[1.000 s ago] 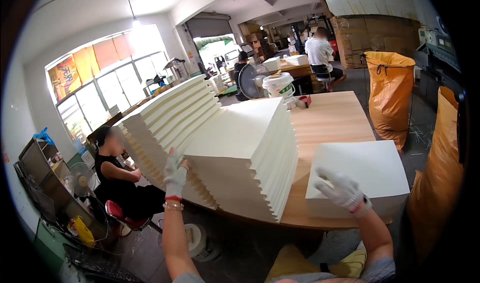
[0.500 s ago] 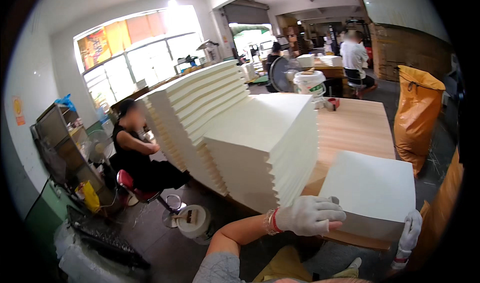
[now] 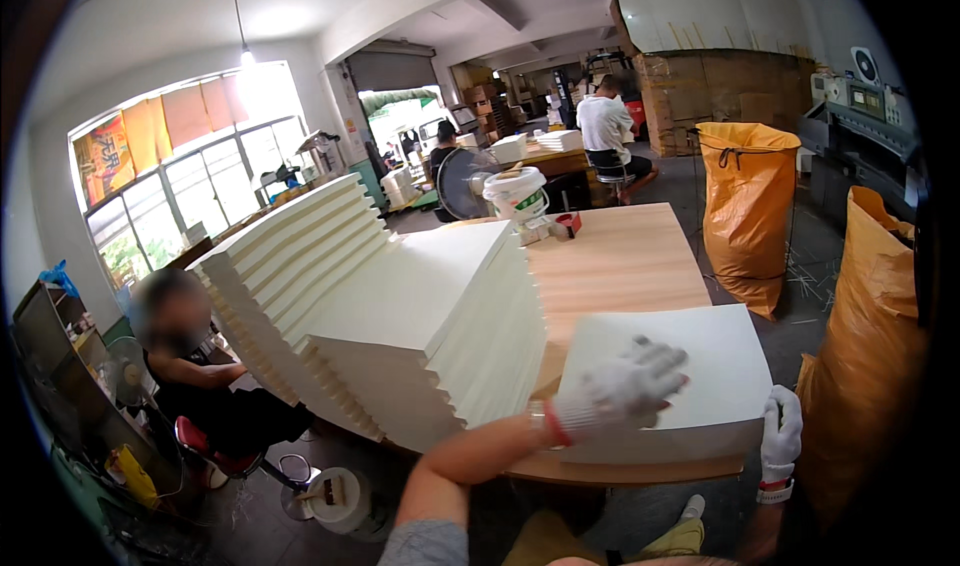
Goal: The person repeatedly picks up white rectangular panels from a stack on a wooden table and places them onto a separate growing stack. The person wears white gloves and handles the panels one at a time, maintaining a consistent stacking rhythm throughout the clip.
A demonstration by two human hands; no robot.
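Note:
A low stack of white paper sheets lies at the near right corner of the wooden table. My left hand, in a white knitted glove, rests flat on top of this stack with fingers spread. My right hand, also gloved, presses against the stack's near right corner and side edge. Left of it stand two tall, staggered piles of cream paper, the farther pile leaning in steps.
A person sits on a red stool at the left below the piles. A white bucket and tape stand at the table's far end. Orange sacks stand at the right. A small bucket sits on the floor. Another person sits far back.
My left hand has moved from the tall pile's near corner across onto the small stack. My right hand has dropped from the stack's top to its right corner. The view shifted left, then back right.

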